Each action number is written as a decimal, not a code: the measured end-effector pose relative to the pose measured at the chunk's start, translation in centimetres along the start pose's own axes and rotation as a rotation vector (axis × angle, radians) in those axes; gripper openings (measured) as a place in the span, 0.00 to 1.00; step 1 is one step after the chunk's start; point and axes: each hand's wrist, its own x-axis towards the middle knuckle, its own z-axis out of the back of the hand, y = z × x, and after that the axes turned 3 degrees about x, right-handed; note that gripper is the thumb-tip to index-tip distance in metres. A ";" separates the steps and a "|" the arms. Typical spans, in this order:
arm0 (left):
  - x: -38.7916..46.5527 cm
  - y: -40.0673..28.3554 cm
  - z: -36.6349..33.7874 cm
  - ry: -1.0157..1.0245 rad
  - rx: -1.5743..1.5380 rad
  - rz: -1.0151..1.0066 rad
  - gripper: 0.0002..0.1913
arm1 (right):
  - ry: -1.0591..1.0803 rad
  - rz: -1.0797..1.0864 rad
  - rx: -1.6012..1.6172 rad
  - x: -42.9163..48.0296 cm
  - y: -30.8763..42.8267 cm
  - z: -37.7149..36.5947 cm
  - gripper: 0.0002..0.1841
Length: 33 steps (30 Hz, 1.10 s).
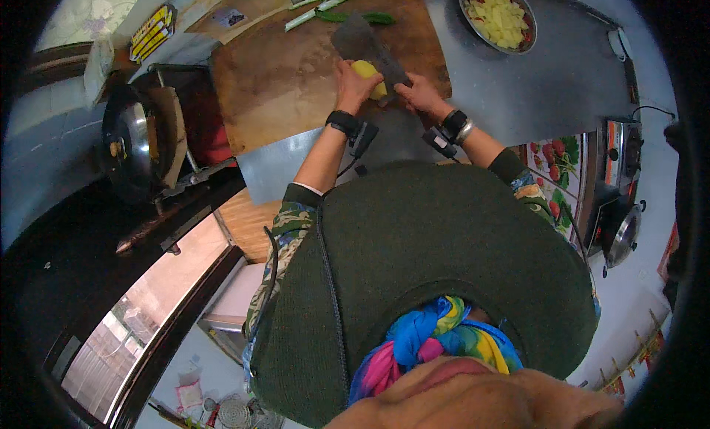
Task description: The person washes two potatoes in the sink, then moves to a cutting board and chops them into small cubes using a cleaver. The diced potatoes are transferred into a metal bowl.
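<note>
My left hand [354, 88] grips a peeled yellow potato [367, 73] over the near part of a wooden cutting board [272, 90]. A broad dark cleaver [369, 49] is in my right hand [420, 93], its blade beside the potato and slanting up to the left. Whether the edge touches the potato I cannot tell. Beyond the blade lie cut scallion stalks [302, 19] and a green chili or cucumber [383, 18], partly covered by the cleaver tip. Both wrists wear dark straps with small devices.
A metal bowl [533, 38] of diced pale pieces, probably potato, stands on the metal counter [488, 90] at right. A lidded pan [125, 146] sits to the left. A gas stove [621, 151] and another pan [624, 236] are at far right.
</note>
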 end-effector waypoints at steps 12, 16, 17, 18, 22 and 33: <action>2.7 -0.1 5.1 0.007 0.089 -0.144 0.35 | 0.076 0.119 -0.040 1.3 4.3 -1.8 0.18; 0.6 -3.6 11.4 -0.161 0.102 -0.304 0.31 | 0.067 0.409 -0.007 1.9 6.9 -2.8 0.17; -0.5 -3.8 12.9 -0.315 0.206 -0.457 0.30 | 0.167 0.381 0.108 2.0 7.0 -2.9 0.17; -1.8 -3.8 13.6 -0.345 0.102 -0.455 0.29 | 0.267 0.283 0.217 2.5 7.2 -3.1 0.17; -3.4 -1.8 13.1 -0.533 0.173 -0.295 0.22 | -0.038 0.419 -0.633 4.1 6.9 -5.4 0.20; -1.5 0.8 8.2 -0.490 0.352 -0.693 0.18 | -0.162 0.603 -0.773 4.6 8.4 -6.7 0.15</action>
